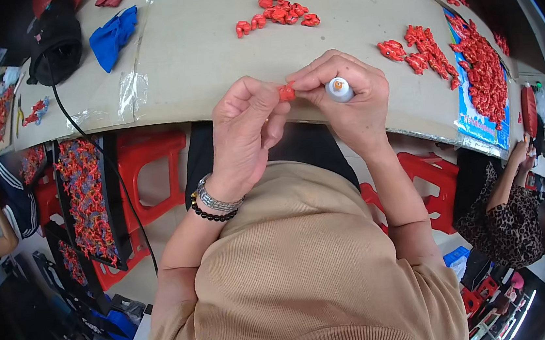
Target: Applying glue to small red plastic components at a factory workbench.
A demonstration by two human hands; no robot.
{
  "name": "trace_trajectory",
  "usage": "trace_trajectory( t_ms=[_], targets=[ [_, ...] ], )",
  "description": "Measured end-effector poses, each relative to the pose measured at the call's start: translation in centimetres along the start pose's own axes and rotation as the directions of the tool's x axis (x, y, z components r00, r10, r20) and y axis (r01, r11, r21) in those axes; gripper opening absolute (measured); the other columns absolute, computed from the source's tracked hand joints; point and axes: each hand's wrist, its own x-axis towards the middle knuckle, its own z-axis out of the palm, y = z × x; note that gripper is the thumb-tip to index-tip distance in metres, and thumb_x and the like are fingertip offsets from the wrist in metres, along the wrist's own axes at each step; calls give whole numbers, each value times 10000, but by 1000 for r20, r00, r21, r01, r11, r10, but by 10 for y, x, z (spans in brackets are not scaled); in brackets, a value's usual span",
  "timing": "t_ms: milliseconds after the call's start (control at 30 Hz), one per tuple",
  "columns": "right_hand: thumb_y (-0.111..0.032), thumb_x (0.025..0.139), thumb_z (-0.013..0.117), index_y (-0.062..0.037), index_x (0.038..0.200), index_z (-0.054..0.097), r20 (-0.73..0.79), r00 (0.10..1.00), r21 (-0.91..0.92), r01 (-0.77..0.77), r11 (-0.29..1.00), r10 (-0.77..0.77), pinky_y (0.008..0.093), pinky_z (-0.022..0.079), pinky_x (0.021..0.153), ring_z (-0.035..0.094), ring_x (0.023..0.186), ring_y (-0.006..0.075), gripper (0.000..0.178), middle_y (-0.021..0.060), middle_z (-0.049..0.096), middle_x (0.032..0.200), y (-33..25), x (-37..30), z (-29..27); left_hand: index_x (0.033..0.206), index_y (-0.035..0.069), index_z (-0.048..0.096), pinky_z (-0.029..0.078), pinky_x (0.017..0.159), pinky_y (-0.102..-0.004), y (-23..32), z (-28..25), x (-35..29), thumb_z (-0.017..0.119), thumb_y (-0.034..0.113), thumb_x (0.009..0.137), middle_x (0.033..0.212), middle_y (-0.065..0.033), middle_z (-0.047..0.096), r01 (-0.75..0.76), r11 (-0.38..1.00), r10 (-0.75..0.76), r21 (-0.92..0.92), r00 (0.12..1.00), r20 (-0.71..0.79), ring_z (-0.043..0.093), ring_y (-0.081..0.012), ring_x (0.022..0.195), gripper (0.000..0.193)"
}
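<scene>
Over the table's near edge, my left hand [247, 121] is closed, thumb and fingertips pinching a small glossy red figure piece [287, 92]. My right hand [356, 99] is closed too. Its thumb and forefinger meet the same red piece from the right, while a small white bottle [339, 89] with an orange-brown tip sits in its grip, seen almost end-on. The fingers partly cover the red piece, so its exact shape is hidden. Beyond my hands lies a small loose heap of similar red pieces [283, 13].
More red pieces [428, 53] lie to the right, with a big pile [483, 74] on a blue sheet. A blue cloth [114, 39], a black cap [55, 43] and a hanging cord [117, 162] are left. Red stools [151, 165] flank me; other people sit at both sides.
</scene>
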Motion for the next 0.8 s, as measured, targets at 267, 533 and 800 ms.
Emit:
trace_trajectory(
  t_ms=[267, 533, 800],
  targets=[
    [124, 668, 695, -14, 719, 621, 18, 998, -9, -57, 998, 57, 270, 531, 578, 678, 662, 178, 165, 68, 676, 717, 3, -5, 2, 854, 54, 581, 278, 406, -181, -1, -1, 1, 640, 149, 910, 718, -24, 603, -21, 996, 20, 86, 1000, 12, 421, -42, 496, 126],
    [99, 661, 707, -19, 762, 644, -23, 1000, -73, 17, 997, -18, 271, 535, 590, 682, 690, 189, 168, 68, 682, 746, 4, -3, 2, 875, 41, 585, 276, 399, -179, 0, 5, 6, 639, 136, 911, 707, -31, 604, -65, 990, 65, 123, 998, 5, 416, -35, 485, 115],
    [95, 646, 717, -37, 894, 708, -88, 996, -61, -18, 998, 13, 284, 523, 657, 656, 745, 185, 281, 78, 682, 831, -5, 1, -3, 951, 14, 587, 279, 398, -169, 4, 7, 5, 626, 151, 923, 798, -72, 667, -123, 976, 129, 181, 992, -18, 405, -23, 475, 146]
  ],
)
